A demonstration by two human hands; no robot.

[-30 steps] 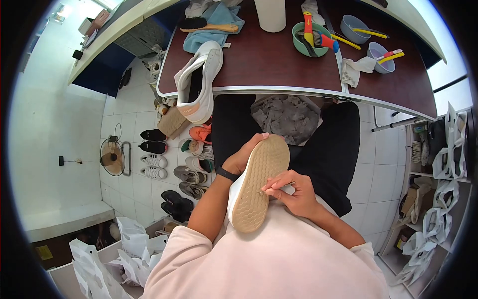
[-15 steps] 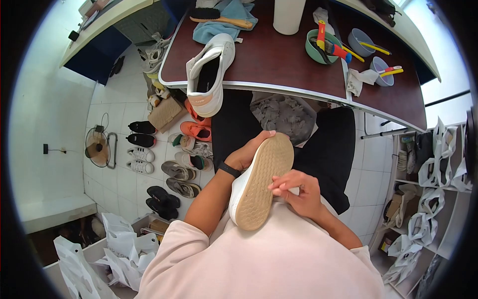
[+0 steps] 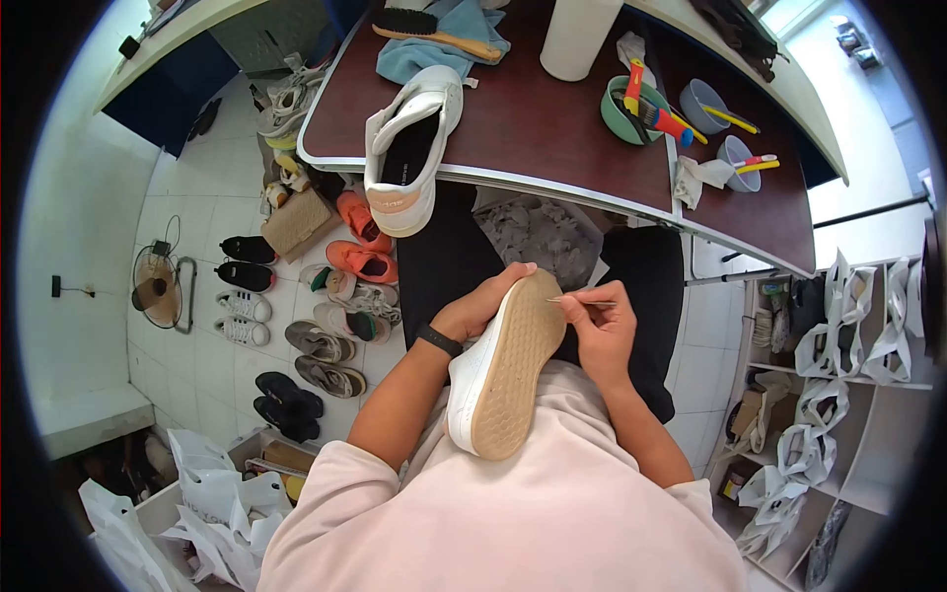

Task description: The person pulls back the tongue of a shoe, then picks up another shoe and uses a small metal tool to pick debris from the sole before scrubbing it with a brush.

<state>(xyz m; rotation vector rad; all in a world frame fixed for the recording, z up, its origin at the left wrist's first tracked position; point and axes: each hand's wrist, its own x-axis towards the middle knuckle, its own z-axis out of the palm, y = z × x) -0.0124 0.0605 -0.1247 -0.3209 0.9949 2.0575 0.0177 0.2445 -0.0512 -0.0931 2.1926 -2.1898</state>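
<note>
A white sneaker point(image 3: 508, 375) rests against my lap and shirt, its tan patterned sole turned up toward me. My left hand point(image 3: 480, 308) is wrapped round its far side, near the toe end, with a dark band at the wrist. In the fingers of my right hand point(image 3: 604, 331) is a thin, pointed tool point(image 3: 559, 298), mostly covered by the fingers; its tip touches or nearly touches the sole's right edge. The matching white sneaker point(image 3: 412, 148) stands on the table's front edge, its heel toward me.
On the dark red table point(image 3: 533, 128) are a wooden brush point(image 3: 434, 37), a blue cloth point(image 3: 473, 22), a white cylinder point(image 3: 580, 39) and bowls with brushes point(image 3: 631, 113). Several pairs of shoes line the floor at left. A lined bin point(image 3: 543, 237) stands beneath the table; shelves with white bags point(image 3: 829, 414) are at right.
My right hand has moved up along the sole toward the toe end, and the thin tool now shows in its fingers. The left hand keeps its hold on the sneaker. The view has shifted slightly.
</note>
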